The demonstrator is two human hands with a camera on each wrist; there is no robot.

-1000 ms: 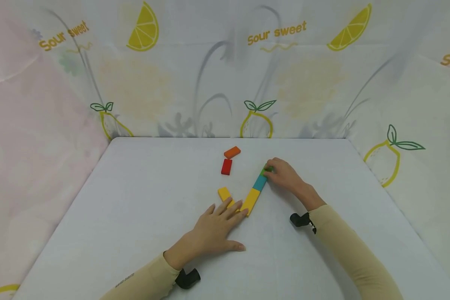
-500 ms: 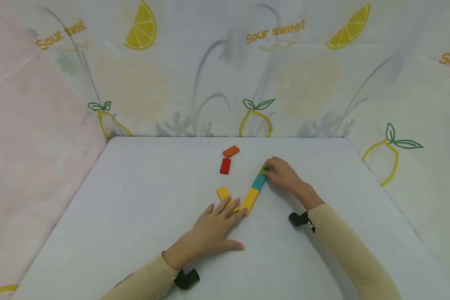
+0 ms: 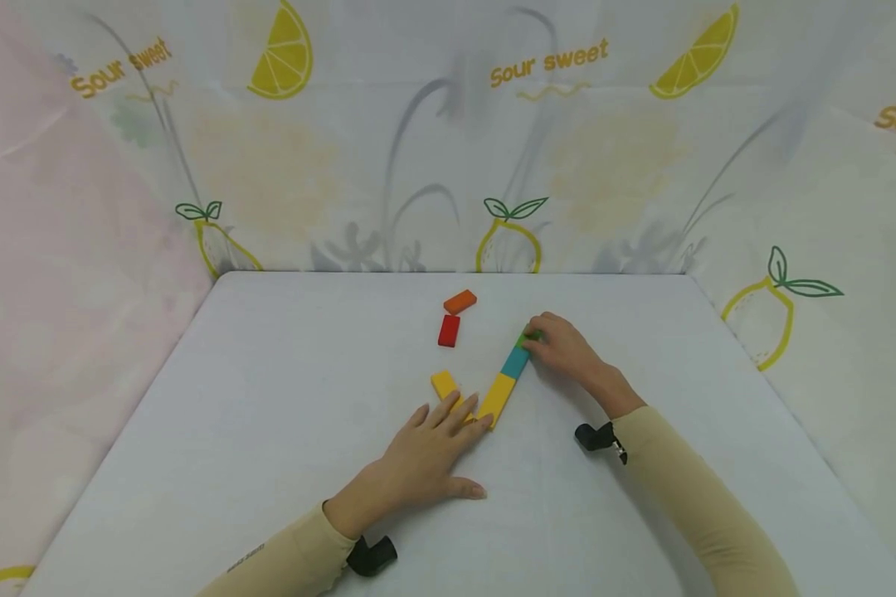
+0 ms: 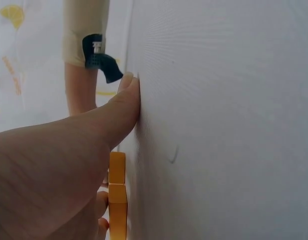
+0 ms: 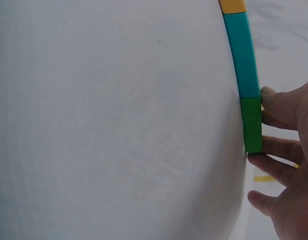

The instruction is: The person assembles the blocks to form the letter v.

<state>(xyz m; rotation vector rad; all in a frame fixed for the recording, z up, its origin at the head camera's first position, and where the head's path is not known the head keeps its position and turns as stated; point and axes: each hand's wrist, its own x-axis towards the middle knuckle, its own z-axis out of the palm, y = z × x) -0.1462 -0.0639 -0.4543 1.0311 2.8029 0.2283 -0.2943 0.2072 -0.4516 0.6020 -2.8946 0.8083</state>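
Two straight arms of flat blocks form a V on the white table in the head view. Its right arm runs from a long yellow block point(image 3: 498, 396) through a blue block point(image 3: 515, 363) to a green block point(image 5: 252, 125) at the far end. My right hand point(image 3: 565, 347) pinches that green block, thumb near its joint with the blue one and fingers about its outer end. Spread flat, my left hand point(image 3: 427, 464) rests its fingertips on the yellow blocks around the V's point, partly covering the left yellow block point(image 3: 443, 383).
Behind the V lie a red block point(image 3: 450, 331) and an orange block point(image 3: 460, 302), their corners nearly meeting. The white table point(image 3: 269, 373) ends at a lemon-print cloth point(image 3: 612, 166) at the back. Black wrist cameras hang under both sleeves.
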